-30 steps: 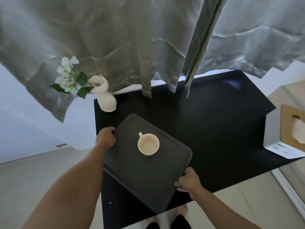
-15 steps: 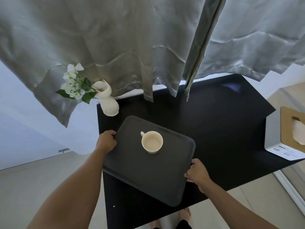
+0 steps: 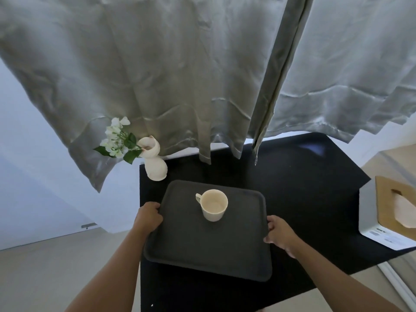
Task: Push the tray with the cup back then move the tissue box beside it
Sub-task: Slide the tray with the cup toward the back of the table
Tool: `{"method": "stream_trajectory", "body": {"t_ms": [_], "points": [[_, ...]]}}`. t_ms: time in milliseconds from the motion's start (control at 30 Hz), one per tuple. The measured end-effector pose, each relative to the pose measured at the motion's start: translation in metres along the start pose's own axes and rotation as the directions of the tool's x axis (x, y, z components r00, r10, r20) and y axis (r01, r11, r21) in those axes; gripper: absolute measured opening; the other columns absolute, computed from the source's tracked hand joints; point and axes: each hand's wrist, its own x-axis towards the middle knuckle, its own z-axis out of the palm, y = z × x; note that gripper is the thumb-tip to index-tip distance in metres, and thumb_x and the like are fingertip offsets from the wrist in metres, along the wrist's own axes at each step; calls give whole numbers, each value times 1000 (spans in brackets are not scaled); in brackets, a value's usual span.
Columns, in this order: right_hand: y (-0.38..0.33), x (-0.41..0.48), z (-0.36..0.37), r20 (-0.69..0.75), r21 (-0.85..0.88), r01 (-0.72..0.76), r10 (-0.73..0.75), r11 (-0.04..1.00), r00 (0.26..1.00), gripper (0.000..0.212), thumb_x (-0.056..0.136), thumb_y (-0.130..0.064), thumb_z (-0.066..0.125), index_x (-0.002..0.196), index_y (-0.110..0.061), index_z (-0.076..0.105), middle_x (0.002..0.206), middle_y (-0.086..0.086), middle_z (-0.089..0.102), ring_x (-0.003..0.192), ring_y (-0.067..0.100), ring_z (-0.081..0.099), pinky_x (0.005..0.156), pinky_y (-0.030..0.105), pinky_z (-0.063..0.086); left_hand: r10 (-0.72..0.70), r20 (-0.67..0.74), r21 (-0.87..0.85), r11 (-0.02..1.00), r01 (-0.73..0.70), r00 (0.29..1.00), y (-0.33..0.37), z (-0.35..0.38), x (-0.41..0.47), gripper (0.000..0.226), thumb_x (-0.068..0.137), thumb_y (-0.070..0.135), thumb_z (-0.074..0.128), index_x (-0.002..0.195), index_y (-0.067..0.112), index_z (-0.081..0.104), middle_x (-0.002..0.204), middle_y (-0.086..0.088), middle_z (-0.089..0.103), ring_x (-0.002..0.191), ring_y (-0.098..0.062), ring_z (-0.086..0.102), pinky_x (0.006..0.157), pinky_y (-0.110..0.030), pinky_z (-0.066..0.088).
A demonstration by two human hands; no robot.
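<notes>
While a cream cup (image 3: 213, 204) stands on it, the left hand (image 3: 148, 218) and right hand (image 3: 280, 236) clasp opposite edges of the dark tray (image 3: 202, 248); the tissue box (image 3: 387, 212) sits well apart.

Both bare forearms extended forward, left hand (image 3: 148, 216) curled over the tray's (image 3: 207, 246) left edge, right hand (image 3: 279, 235) gripping its right edge.

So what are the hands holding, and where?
The tray: left hand grips its left edge, right hand its right edge. The cup just rides on it.
</notes>
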Motion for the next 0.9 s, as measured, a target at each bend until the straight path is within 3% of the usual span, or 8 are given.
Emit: {"method": "stream_trajectory", "body": {"t_ms": [100, 267, 433, 633, 900], "points": [[-5, 5, -14, 40, -75, 18, -15, 997, 999, 81, 73, 16, 68, 144, -5, 34, 106, 4, 54, 107, 27, 59, 82, 35, 53, -12, -15, -11, 1000, 12, 1000, 5, 7, -7, 36, 72, -6, 51, 98, 11, 71, 94, -11, 69, 90, -29, 64, 81, -40, 56], [-15, 25, -39, 71, -143, 45, -35, 989, 997, 76, 74, 14, 67, 140, -10, 39, 103, 3, 62, 91, 19, 64, 63, 29, 56, -79, -64, -67, 995, 75, 995, 20, 21, -17, 44, 73, -3, 52, 112, 12, 66, 105, -10, 67, 87, -26, 60, 73, -33, 50], [-46, 59, -68, 140, -270, 119, -84, 955, 987, 68, 76, 13, 66, 135, -10, 42, 103, 1, 56, 96, 22, 60, 74, 34, 58, -174, -129, -136, 978, 156, 976, 39, 31, -16, 41, 78, -3, 56, 116, 10, 64, 104, -9, 68, 85, -24, 63, 76, -35, 54], [-70, 105, -103, 194, -323, 173, -114, 930, 974, 63, 75, 14, 64, 130, -11, 47, 97, 2, 58, 86, 16, 58, 66, 26, 53, -262, -191, -157, 959, 234, 946, 70, 50, -5, 43, 80, -3, 56, 121, 8, 60, 96, -9, 68, 75, -20, 64, 68, -33, 55], [-93, 160, -128, 222, -353, 187, -112, 917, 969, 69, 76, 11, 65, 137, -13, 43, 98, -3, 56, 83, 9, 57, 53, 16, 44, -305, -211, -171, 947, 272, 929, 96, 65, 23, 38, 78, -3, 57, 114, 9, 62, 91, -3, 63, 79, -21, 63, 69, -31, 53]]}}
